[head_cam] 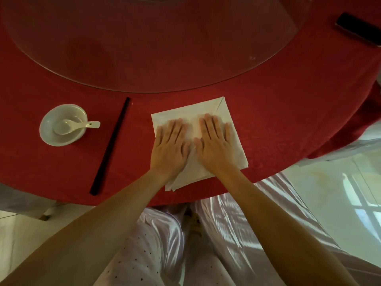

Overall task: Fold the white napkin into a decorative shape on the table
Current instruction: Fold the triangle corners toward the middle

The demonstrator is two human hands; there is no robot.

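The white napkin [198,109] lies folded into a square on the red tablecloth [278,120], near the table's front edge, turned slightly clockwise. Fold lines run across it, and its far right corner shows a diagonal flap. My left hand [170,144] rests flat on the napkin's left half, palm down, fingers spread. Beside it my right hand [215,141] presses flat on the right half in the same way. The thumbs nearly meet at the napkin's middle. Neither hand grips anything.
A white bowl [52,134] with a white spoon [77,125] stands at the left. A pair of dark chopsticks [111,145] lies between bowl and napkin. A glass turntable [156,44] covers the table's centre. A dark flat object [358,28] lies far right.
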